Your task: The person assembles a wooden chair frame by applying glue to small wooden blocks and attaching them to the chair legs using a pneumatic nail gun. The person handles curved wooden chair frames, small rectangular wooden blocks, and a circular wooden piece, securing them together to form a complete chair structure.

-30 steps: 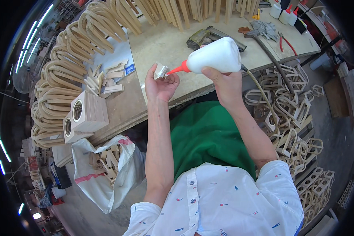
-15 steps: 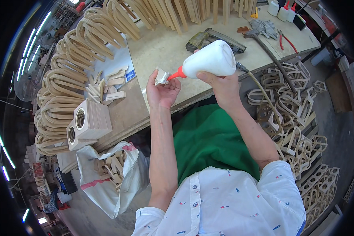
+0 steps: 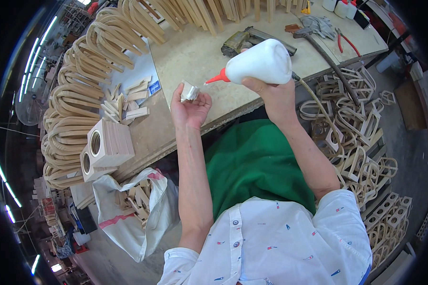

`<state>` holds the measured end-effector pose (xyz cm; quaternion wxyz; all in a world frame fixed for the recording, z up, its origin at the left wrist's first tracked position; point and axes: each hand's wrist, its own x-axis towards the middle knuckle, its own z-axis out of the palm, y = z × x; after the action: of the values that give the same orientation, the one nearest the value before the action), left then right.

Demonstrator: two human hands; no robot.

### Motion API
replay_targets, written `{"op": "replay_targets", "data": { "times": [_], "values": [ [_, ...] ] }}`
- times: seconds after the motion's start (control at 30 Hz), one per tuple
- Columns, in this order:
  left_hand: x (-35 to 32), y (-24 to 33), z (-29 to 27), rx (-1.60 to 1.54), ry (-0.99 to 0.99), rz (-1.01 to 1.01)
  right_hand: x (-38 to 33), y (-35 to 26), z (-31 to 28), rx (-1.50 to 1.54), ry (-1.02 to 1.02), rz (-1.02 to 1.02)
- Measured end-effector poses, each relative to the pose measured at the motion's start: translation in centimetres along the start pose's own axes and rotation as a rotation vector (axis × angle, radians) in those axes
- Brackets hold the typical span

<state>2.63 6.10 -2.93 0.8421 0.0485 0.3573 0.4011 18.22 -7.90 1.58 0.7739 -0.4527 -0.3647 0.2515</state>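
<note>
In my left hand (image 3: 193,110) I hold several small pale wood pieces (image 3: 189,90) bunched together, fingers curled round them from below. My right hand (image 3: 272,95) grips a white squeeze bottle (image 3: 260,61) tilted on its side, its red nozzle (image 3: 218,77) pointing left. A little whitish drop shows at the nozzle's tip, which is just apart from the wood pieces. Behind the bottle on the table lies a nail gun (image 3: 252,42), partly hidden by it, with a hose (image 3: 314,95) running off the table edge.
Bent wooden frames (image 3: 76,104) line the table's far and left edges. Loose wood strips (image 3: 133,99) and blocks with round holes (image 3: 111,145) stand at left, above a white sack (image 3: 123,232). A hammer (image 3: 325,61), glove (image 3: 318,26) and red-handled pliers (image 3: 347,42) lie at the right.
My right hand has drawn the bottle to the right and slightly up, so the nozzle has come away from the wood pieces. My left hand has shifted slightly left.
</note>
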Motion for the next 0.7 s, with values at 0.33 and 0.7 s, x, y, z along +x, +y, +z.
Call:
{"op": "replay_targets", "data": {
  "times": [0.33,0.7],
  "values": [
    [-0.2,-0.6,0.9,-0.113,0.009,-0.039,-0.7,1.4,0.6,0.202,-0.045,0.093],
    [-0.3,-0.3,1.0,-0.155,0.004,-0.03,-0.3,1.0,0.8,0.196,-0.057,0.109]
  ]
}}
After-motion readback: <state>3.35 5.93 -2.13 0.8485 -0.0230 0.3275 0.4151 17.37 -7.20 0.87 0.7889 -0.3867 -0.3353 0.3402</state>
